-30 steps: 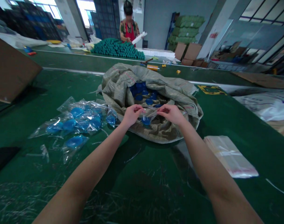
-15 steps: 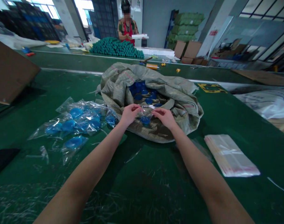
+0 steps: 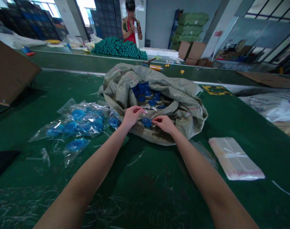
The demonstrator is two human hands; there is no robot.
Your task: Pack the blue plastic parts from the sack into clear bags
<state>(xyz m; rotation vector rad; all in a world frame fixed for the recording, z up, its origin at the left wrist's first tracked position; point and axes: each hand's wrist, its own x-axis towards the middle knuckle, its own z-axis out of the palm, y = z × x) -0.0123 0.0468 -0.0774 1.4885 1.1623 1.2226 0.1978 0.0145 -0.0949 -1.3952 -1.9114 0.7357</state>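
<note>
My left hand (image 3: 132, 116) pinches the top of a clear plastic bag that has a blue round piece (image 3: 147, 121) inside. At the bag's right side, the fingers of my right hand (image 3: 164, 123) are closed on its edge beside the blue piece. Both hands are over the near rim of a grey-green woven sack (image 3: 190, 109), whose mouth is open and shows several blue pieces (image 3: 141, 90). To the left of the sack lie several blue pieces in clear bags (image 3: 87, 119), with one more bagged piece (image 3: 75, 145) nearer me.
A stack of flat clear bags (image 3: 236, 159) lies at the right, a dark object (image 3: 4, 162) at the left edge. Cardboard (image 3: 11, 73) leans at the left. Behind the sack are a pile of green rods (image 3: 118, 47) and a person (image 3: 131, 30) holding a white strip.
My right hand has moved slightly left and down, closer to the blue piece. The bagged piece has shifted a little left. The person opposite has turned the white strip upright.
</note>
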